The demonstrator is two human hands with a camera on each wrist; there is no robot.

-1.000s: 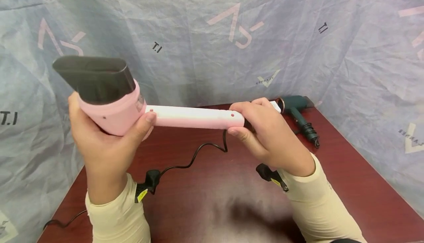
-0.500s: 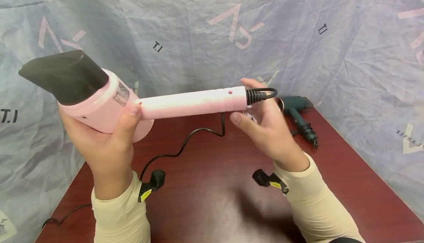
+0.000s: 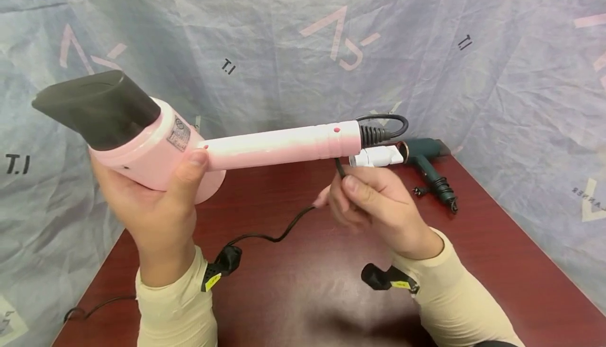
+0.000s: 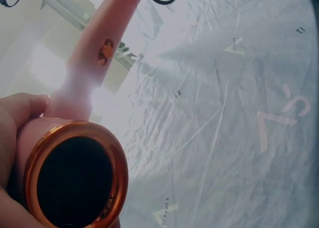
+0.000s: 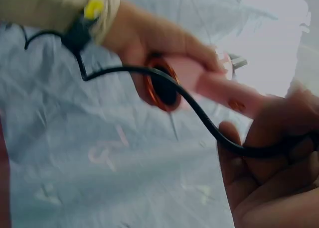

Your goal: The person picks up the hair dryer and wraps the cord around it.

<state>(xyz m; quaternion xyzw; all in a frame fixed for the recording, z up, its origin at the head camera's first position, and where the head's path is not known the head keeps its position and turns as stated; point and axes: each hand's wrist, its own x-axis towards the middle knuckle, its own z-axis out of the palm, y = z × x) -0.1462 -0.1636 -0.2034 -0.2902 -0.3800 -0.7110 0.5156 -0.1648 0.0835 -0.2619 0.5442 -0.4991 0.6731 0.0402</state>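
A pink hair dryer (image 3: 279,144) is held in the air, its handle pointing right and its dark nozzle (image 3: 109,110) to the upper left. My left hand (image 3: 149,215) grips the dryer's body, thumb beside the base of the handle. In the left wrist view, the copper rear rim (image 4: 121,156) faces the camera and an orange switch (image 4: 105,53) shows on the handle. Just below the handle's end, my right hand (image 3: 385,205) pinches the black cord (image 3: 258,235) between thumb and fingers. A cord loop sticks out past the handle's end.
At the back right of the red-brown table (image 3: 303,284) lies a dark green hair dryer (image 3: 428,160), its cord wrapped round the handle. A white appliance with a nozzle-like end (image 3: 379,155) lies left of it. Grey printed cloth (image 3: 284,47) hangs behind the table.
The right hand has left the end of the handle and moved down, and now pinches the cord. The dryer's nozzle has swung left and its handle end has risen, exposing the cord loop.
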